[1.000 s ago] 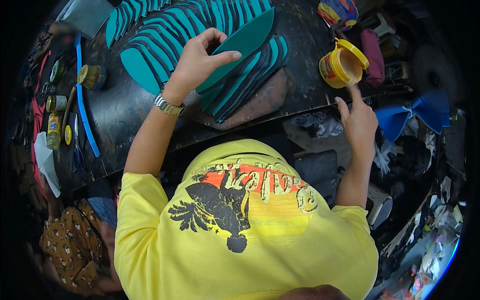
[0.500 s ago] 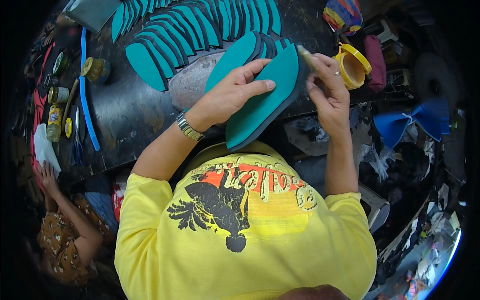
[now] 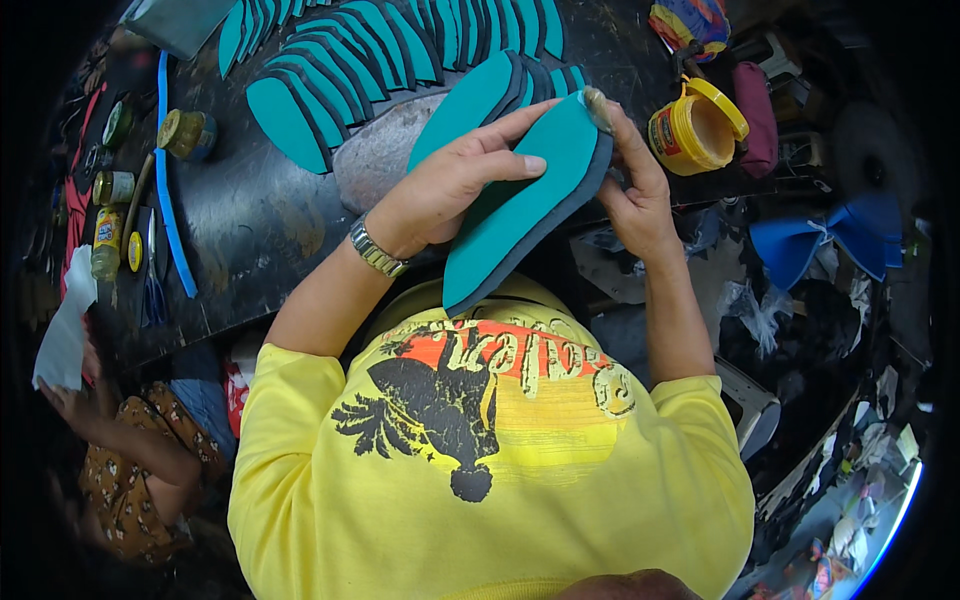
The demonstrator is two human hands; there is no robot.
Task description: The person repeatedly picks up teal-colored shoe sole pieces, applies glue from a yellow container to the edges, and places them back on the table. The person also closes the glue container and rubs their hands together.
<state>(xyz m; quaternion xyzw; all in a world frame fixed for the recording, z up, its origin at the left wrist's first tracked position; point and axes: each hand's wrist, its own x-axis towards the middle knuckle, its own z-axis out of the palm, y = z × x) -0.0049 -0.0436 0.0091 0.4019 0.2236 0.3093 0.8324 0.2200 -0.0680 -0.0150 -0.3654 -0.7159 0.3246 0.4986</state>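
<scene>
Two hands meet over one teal sandal sole (image 3: 525, 205), held tilted above the dark workbench (image 3: 250, 230), in front of the yellow shirt. From the head camera, the left hand (image 3: 450, 185) lies curled across its flat face, fingers closed over the near edge. The right hand (image 3: 630, 185) pinches the toe end, its fingers shut around a small brush-like thing (image 3: 597, 105) at the tip. The sole looks light, foam-soft and a little bendy, best held by its edges. Behind it, more teal soles (image 3: 370, 50) lie fanned in rows; an open yellow pot (image 3: 695, 130) stands to the right.
</scene>
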